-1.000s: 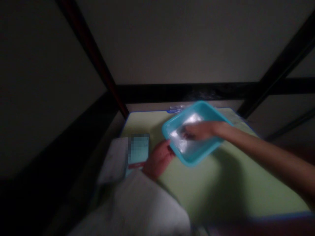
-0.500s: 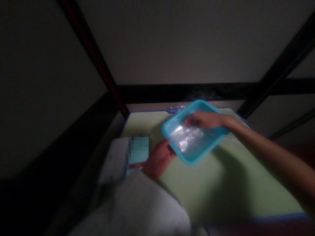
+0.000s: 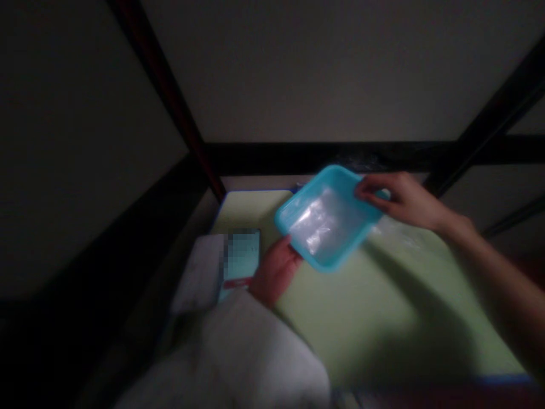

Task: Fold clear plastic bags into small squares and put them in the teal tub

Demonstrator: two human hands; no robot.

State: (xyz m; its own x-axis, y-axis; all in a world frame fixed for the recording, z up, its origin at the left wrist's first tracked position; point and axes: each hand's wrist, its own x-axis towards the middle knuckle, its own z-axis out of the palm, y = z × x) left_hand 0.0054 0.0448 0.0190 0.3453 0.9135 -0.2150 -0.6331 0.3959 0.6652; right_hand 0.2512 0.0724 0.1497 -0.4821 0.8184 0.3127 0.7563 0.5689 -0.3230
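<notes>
A turquoise plastic tray (image 3: pixel 304 254) with raised walls is held tilted above a pale green tabletop (image 3: pixel 383 318). Clear, shiny plastic film (image 3: pixel 317 224) lies inside it. My left hand (image 3: pixel 276 270) is closed on the tray's near left rim, its thumb over the edge. At the far right wall, my right hand (image 3: pixel 402 199) has thumb and fingers pinched together. Part of the turquoise rim shows through the gap behind its fingertips. Whether anything is between these fingertips I cannot make out.
On the table's left side lie a light teal booklet or box (image 3: pixel 242 258), partly pixelated, and a whitish cloth or paper (image 3: pixel 198 272). Crumpled clear plastic (image 3: pixel 395 230) rests right of the tray. A wall (image 3: pixel 319 74) with dark beams stands behind the table.
My right hand has moved from inside the tray, over the film, to the far right wall, fingers now pinched. The tray has shifted slightly up and left; my left hand still holds it.
</notes>
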